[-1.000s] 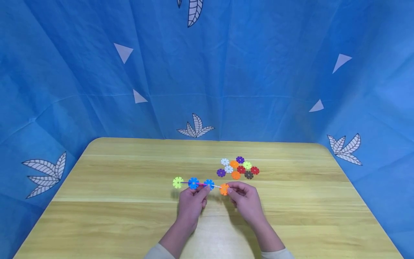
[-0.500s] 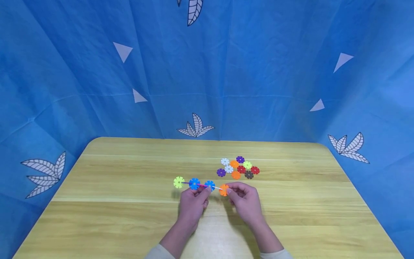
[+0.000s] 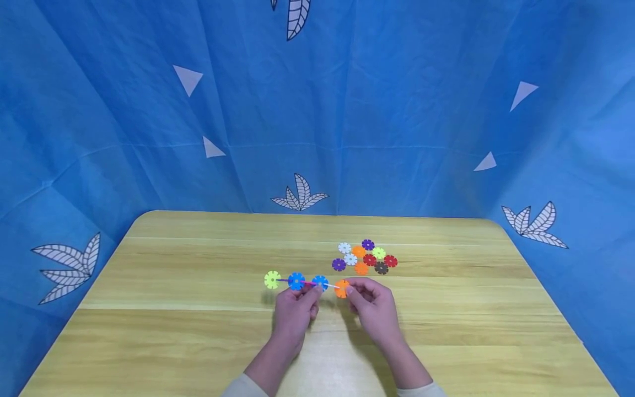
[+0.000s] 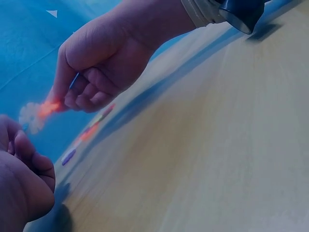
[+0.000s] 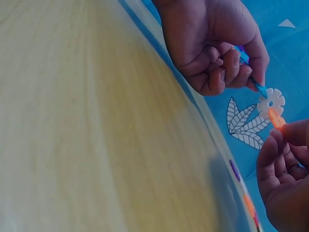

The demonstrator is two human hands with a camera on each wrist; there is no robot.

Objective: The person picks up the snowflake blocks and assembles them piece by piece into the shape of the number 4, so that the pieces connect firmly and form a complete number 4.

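Blue, smooth and plastic-looking, a flat round disc with a notched, petal-like rim point(image 3: 319, 279) is pinched between thumb and index finger of the person's left hand point(image 3: 292, 314). The right hand point(image 3: 377, 309) pinches a bright orange notched disc point(image 3: 341, 289) in the same way. Between them sits a white notched disc point(image 5: 271, 103) with a small central hole (edge-on from above, full-faced in the right wrist view); the orange disc meets its rim.

Leftward the row goes on: a thin pink disc seen edge-on point(image 3: 308, 283), a second blue notched disc point(image 3: 296, 281), a purple disc seen edge-on point(image 3: 282, 280), and at the left end a yellow-green notched disc point(image 3: 272, 280). The row is held above a pale wooden table point(image 3: 173, 331) with streaky grain.

Farther off, slightly right, lies a loose cluster of similar discs point(image 3: 369, 259) in white, purple, orange, red, yellow-green and dark brown. Behind hangs creased blue cloth point(image 3: 397, 110) printed with white leaves and triangles.

Compared with one second ago, the orange disc sits slightly farther left; both pinches are unchanged, and the cluster lies as it did.
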